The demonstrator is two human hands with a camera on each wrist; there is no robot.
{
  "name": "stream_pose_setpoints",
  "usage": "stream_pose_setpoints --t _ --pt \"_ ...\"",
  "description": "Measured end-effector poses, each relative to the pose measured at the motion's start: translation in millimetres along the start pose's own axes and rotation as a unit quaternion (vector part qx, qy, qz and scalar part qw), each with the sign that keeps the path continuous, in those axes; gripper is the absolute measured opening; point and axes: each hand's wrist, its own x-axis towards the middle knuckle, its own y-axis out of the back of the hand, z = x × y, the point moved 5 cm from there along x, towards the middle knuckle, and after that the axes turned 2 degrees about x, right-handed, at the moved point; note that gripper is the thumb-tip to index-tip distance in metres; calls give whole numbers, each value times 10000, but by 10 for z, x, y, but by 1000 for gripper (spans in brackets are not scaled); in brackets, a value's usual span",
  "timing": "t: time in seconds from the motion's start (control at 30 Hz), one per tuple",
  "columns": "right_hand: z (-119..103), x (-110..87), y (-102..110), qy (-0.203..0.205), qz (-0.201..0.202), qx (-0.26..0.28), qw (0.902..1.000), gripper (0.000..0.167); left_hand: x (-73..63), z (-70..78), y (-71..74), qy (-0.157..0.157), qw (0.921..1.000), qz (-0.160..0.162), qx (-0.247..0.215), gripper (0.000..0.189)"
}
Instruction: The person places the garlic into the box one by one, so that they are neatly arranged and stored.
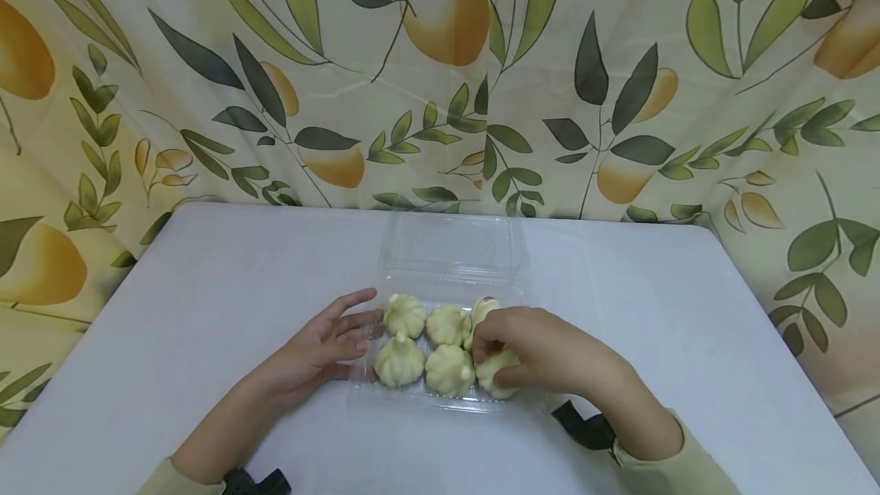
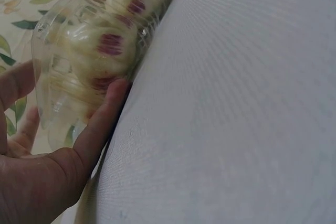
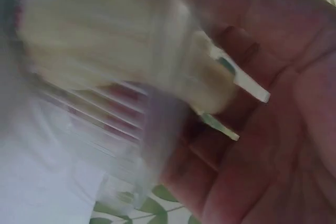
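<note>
A clear plastic clamshell container (image 1: 443, 406) sits in the middle of the table, holding pale garlic bulbs (image 1: 449, 370) in two rows. Its lid (image 1: 450, 244) lies folded back toward the far edge. My left hand (image 1: 319, 350) rests against the container's left side, fingers extended. In the left wrist view, a fingertip touches the plastic wall low down, beside a bulb with purple patches (image 2: 102, 45). My right hand (image 1: 550, 350) reaches over the right end, thumb and fingers around the front-right garlic bulb (image 1: 496, 374). Behind it, another bulb (image 1: 485, 305) is partly hidden by this hand.
A white cloth covers the table (image 1: 261, 273). Behind it hangs a curtain (image 1: 440, 113) printed with leaves and orange fruit. Dark straps (image 1: 584, 425) are on both wrists, below light sleeves.
</note>
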Motion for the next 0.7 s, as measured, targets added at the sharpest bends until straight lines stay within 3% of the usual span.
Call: stream_pose_setpoints --t 0.1,0.23,0.33,0.4,0.5,0.57,0.63,0.7 --pt "-15 0 15 63 -155 83 9998 32 -13 11 16 32 10000 49 62 72" --pt "37 -32 140 403 -230 723 9963 32 -21 47 31 -13 10000 49 62 72" --pt "164 -75 290 630 95 1253 9901 26 -24 49 33 -14 10000 21 20 72" --pt "302 -103 398 594 583 1440 9861 22 -24 33 31 2 10000 -1 10 73" --pt "566 -144 539 143 1557 1637 9740 18 -16 6 23 45 10000 -17 -21 73" --pt "752 -151 587 -372 2090 1812 9602 22 -8 -10 21 38 10000 -30 -24 73" --pt "919 -141 579 -898 2307 2256 9422 40 4 -17 11 15 10000 -46 -65 73" --pt "1055 -126 523 -1343 2239 2775 9246 63 18 -24 -3 -23 9999 -78 -89 73"
